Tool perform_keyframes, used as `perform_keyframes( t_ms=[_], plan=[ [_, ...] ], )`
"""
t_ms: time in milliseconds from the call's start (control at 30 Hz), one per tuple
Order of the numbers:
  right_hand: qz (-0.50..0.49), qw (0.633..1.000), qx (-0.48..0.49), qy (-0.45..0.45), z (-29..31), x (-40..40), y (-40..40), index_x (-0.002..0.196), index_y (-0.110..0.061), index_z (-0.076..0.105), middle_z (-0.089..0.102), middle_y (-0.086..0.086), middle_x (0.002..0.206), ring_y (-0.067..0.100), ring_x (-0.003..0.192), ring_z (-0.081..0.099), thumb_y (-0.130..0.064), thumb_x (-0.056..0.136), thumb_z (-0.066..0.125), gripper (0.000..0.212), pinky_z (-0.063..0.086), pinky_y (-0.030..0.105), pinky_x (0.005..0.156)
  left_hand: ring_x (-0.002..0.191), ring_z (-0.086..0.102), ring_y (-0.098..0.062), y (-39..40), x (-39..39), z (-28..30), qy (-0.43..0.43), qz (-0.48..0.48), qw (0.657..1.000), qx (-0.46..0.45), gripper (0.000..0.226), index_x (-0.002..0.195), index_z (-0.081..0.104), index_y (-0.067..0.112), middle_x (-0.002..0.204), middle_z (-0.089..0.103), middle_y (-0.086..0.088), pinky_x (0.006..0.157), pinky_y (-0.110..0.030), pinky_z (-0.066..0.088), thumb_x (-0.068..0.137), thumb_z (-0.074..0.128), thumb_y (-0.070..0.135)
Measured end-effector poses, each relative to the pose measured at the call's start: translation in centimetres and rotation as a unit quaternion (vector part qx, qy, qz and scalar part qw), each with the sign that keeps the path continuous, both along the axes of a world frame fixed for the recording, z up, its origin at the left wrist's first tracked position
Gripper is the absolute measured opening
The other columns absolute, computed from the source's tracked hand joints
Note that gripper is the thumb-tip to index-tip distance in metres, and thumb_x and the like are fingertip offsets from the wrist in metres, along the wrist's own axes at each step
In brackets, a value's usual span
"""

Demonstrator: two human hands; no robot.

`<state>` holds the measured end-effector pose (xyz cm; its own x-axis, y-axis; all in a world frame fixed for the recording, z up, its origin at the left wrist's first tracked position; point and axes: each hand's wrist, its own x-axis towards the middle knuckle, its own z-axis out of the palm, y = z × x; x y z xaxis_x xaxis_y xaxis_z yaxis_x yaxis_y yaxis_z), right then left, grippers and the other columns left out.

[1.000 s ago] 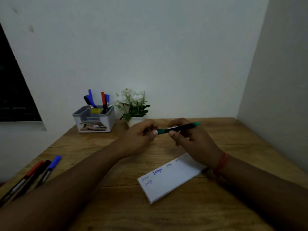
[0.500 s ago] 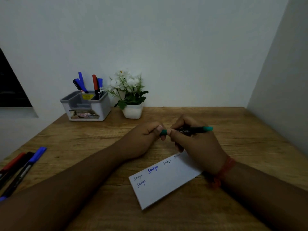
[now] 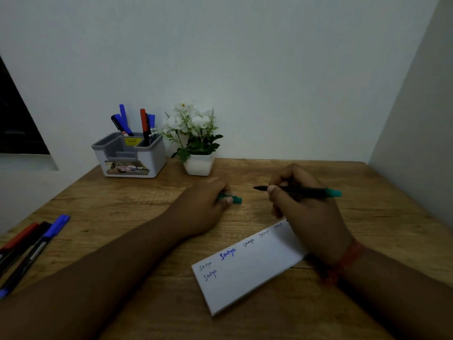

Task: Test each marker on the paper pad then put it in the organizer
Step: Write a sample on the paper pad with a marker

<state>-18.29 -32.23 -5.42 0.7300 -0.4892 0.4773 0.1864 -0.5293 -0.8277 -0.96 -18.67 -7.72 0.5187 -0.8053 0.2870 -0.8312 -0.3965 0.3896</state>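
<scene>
Table (image 3: pixel 137 200) of wood meets pale walls (image 3: pixel 269 69) in corner.

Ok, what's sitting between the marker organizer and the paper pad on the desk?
In the head view, the left hand holding the green cap lies between the organizer and the paper pad; otherwise only bare desk shows.

Cap came off: left hand (image 3: pixel 208 204) pulled the green cap (image 3: pixel 235 199) away and lowered to the table (image 3: pixel 367 192), pinching it. Right hand (image 3: pixel 308 207) kept the green marker (image 3: pixel 301 190), tip bared, hands now apart.
</scene>
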Motion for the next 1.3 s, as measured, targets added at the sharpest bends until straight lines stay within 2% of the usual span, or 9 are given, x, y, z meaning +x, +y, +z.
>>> perform_keyframes(
  t_ms=[300, 433, 567, 667, 800, 900, 1033, 1133, 1300],
  plan=[
    [-0.014, 1.000, -0.012, 0.023, 0.0, 0.1, -0.2, 0.089, -0.020, 0.065, 0.068, 0.002, 0.076, 0.014, 0.063, 0.067, -0.013, 0.092, 0.065, 0.008, 0.054, 0.022, 0.059, 0.095, 0.046, -0.008, 0.6, -0.7, 0.3, -0.011, 0.028, 1.000, -0.005, 0.016, 0.100, 0.060, 0.031, 0.095, 0.051, 0.015, 0.078, -0.029, 0.043, 0.092, 0.059, 0.045],
    [-0.011, 1.000, -0.012, 0.011, 0.5, -0.1, -0.1, 0.092, -0.022, 0.069, 0.072, 0.000, 0.081, 0.010, 0.073, 0.070, -0.010, 0.095, 0.061, 0.014, 0.055, 0.017, 0.067, 0.118, 0.041, -0.015, 1.1, -1.4, 0.9, -0.021, 0.062, 0.998, 0.002, 0.032, 0.120, 0.053, 0.029, 0.123, 0.051, 0.008, 0.100, -0.041, 0.040, 0.096, 0.051, 0.049],
    [0.000, 0.999, 0.046, -0.003, 0.9, -0.3, 0.2, 0.088, -0.014, 0.068, 0.073, 0.003, 0.094, 0.018, 0.091, 0.073, -0.003, 0.091, 0.061, 0.013, 0.059, 0.037, 0.087, 0.144, 0.019, -0.021, 1.2, -2.2, 1.6, -0.047, 0.089, 0.994, 0.039, 0.059, 0.147, 0.032, 0.026, 0.154, 0.032, 0.002, 0.118, -0.054, 0.015, 0.097, 0.040, 0.057],
    [0.021, 0.994, 0.107, -0.020, 1.9, -0.3, 0.9, 0.083, -0.012, 0.064, 0.071, 0.006, 0.085, 0.023, 0.084, 0.071, -0.006, 0.083, 0.069, 0.008, 0.058, 0.044, 0.085, 0.152, -0.002, -0.024, 1.1, -2.7, 1.5, -0.042, 0.092, 0.993, 0.065, 0.073, 0.155, 0.009, 0.024, 0.164, 0.013, 0.000, 0.119, -0.059, 0.003, 0.097, 0.033, 0.062],
    [0.078, 0.988, 0.130, 0.018, 2.6, -1.8, 2.9, 0.086, -0.008, 0.064, 0.068, 0.009, 0.080, 0.025, 0.075, 0.068, -0.001, 0.087, 0.067, 0.007, 0.056, 0.038, 0.076, 0.151, -0.016, -0.026, 0.9, -3.4, 1.2, -0.014, 0.078, 0.994, 0.077, 0.074, 0.156, -0.003, 0.026, 0.166, -0.001, 0.003, 0.117, -0.064, 0.000, 0.098, 0.029, 0.061],
    [0.098, 0.986, 0.070, 0.114, 2.5, -4.0, 5.2, 0.083, -0.012, 0.069, 0.073, 0.005, 0.082, 0.015, 0.082, 0.072, -0.008, 0.087, 0.067, 0.005, 0.058, 0.028, 0.076, 0.149, -0.022, -0.027, 0.8, -4.0, 0.9, -0.016, 0.059, 0.993, 0.097, 0.072, 0.155, -0.006, 0.028, 0.166, -0.009, 0.004, 0.115, -0.067, -0.002, 0.100, 0.027, 0.058],
    [0.118, 0.970, -0.040, 0.209, 1.7, -4.4, 6.6, 0.084, -0.028, 0.072, 0.073, -0.015, 0.098, -0.003, 0.094, 0.065, -0.011, 0.084, 0.074, 0.017, 0.054, 0.015, 0.077, 0.148, -0.025, -0.029, 0.5, -4.6, 0.3, -0.057, 0.040, 0.993, 0.099, 0.070, 0.156, -0.009, 0.028, 0.165, -0.013, 0.004, 0.114, -0.069, 0.000, 0.100, 0.023, 0.058],
    [0.123, 0.963, -0.096, 0.219, 0.9, -4.0, 6.8, 0.086, -0.030, 0.072, 0.072, -0.018, 0.098, -0.001, 0.094, 0.066, -0.009, 0.083, 0.075, 0.021, 0.053, 0.015, 0.078, 0.147, -0.026, -0.032, 0.5, -4.6, -0.4, -0.113, 0.035, 0.986, 0.120, 0.070, 0.155, -0.011, 0.028, 0.165, -0.015, 0.001, 0.113, -0.071, 0.001, 0.099, 0.018, 0.059],
    [0.117, 0.969, -0.079, 0.202, 0.3, -3.7, 6.5, 0.084, -0.026, 0.072, 0.072, -0.021, 0.097, -0.005, 0.094, 0.065, -0.008, 0.083, 0.073, 0.018, 0.053, 0.012, 0.077, 0.147, -0.025, -0.034, 0.1, -3.7, -1.6, -0.165, 0.028, 0.978, 0.125, 0.077, 0.152, -0.017, 0.031, 0.165, -0.016, -0.001, 0.111, -0.073, 0.001, 0.085, -0.006, 0.068]
  ],
)
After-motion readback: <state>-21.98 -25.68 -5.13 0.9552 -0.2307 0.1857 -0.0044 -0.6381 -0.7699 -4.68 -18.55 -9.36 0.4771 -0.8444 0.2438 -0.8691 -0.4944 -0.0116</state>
